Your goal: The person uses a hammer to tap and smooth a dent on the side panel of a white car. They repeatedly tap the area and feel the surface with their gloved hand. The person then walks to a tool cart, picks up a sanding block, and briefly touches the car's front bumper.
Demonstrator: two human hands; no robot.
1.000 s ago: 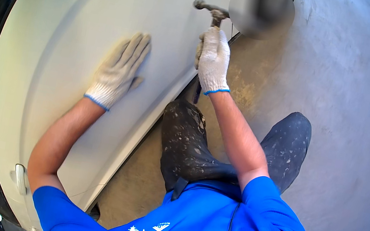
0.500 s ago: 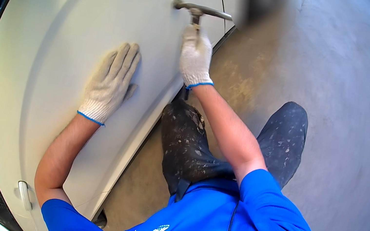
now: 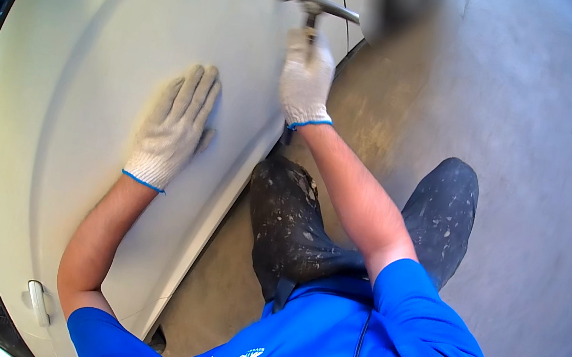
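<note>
My left hand [image 3: 171, 124], in a white knit glove, lies flat on a white car door panel [image 3: 109, 10], fingers pointing up and thumb apart. My right hand [image 3: 307, 79], in a matching glove, is closed on the handle of a metal hammer [image 3: 316, 6] with a crosswise head. The hammer head is motion-blurred and is over the panel's upper right part, close to a dark seam; whether it touches the metal, I cannot tell.
A silver door handle [image 3: 38, 301] is on the lower left of the panel. My knees, in paint-spotted dark trousers [image 3: 437, 213], are beside the car over a grey concrete floor [image 3: 548, 209]. A blurred dark shape [image 3: 400, 7] is at the top.
Since a second ago my right hand and the hammer have moved left over the panel, then slightly up in the last half second. My left hand shifted a little down and left.
</note>
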